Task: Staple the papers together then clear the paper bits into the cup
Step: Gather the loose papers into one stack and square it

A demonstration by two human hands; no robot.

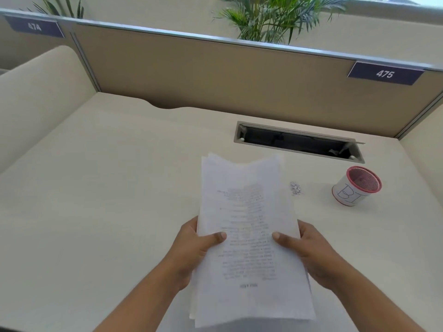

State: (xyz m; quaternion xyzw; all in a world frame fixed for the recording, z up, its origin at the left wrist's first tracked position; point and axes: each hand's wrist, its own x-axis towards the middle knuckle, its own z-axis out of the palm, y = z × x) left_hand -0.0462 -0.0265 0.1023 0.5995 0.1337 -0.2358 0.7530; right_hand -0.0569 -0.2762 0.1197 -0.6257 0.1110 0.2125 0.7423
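The stack of papers (249,236) sits between your hands above the worktop (107,188), printed text upside down to you. Your left hand (194,250) and right hand (309,250) each clamp a side edge (thumbs on top). Paper bits (296,188) lie near the cup (354,188), right of the stack.

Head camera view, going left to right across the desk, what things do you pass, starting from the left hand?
Left hand → stack of papers → right hand → cup. The paper bits overlap the right hand's span, so they are left out.
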